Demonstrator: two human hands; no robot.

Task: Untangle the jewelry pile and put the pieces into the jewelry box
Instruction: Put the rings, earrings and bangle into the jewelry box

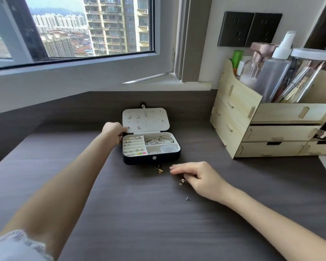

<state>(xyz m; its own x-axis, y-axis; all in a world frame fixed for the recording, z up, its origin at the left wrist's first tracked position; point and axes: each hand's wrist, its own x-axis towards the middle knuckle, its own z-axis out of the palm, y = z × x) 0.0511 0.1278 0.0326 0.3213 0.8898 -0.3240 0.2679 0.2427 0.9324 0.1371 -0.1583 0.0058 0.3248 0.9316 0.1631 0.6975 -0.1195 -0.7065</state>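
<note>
1. Evidently the sorting is far along. The left hand [113, 131] reaches to the lower left corner of the lid [145, 119], at a small stud pinned there. Its fingers are hidden behind the back of the hand, so I cannot tell whether they are pinching or only touching.
2. The box [151, 159] stands open at the back of the worktop [120, 213], with a glossy black shell and a pale, soft-looking lining. The upright lid is a perforated panel holding a few studs. In the tray, ring rolls sit on the left, silver bangles lie in the top right compartment, and something small and clear lies below them.
3. A gold charm [160, 170] lies loose just in front of the box, small, shiny and knobbly.
4. The right hand [198, 178] rests low on the worktop, forefinger stretched out and the other fingers curled down onto a gold piece [182, 181], apparently pinching it. The pile seems already untangled, so the step in hand is picking up the stragglers. Next comes a light lift into a free compartment, and so small a piece could easily slip.
5. A tiny dark stud [188, 198] lies apart, nearer the person, not yet collected.
6. A pale plywood organiser [237, 119] with drawers holds clear plastic bottles.
</note>
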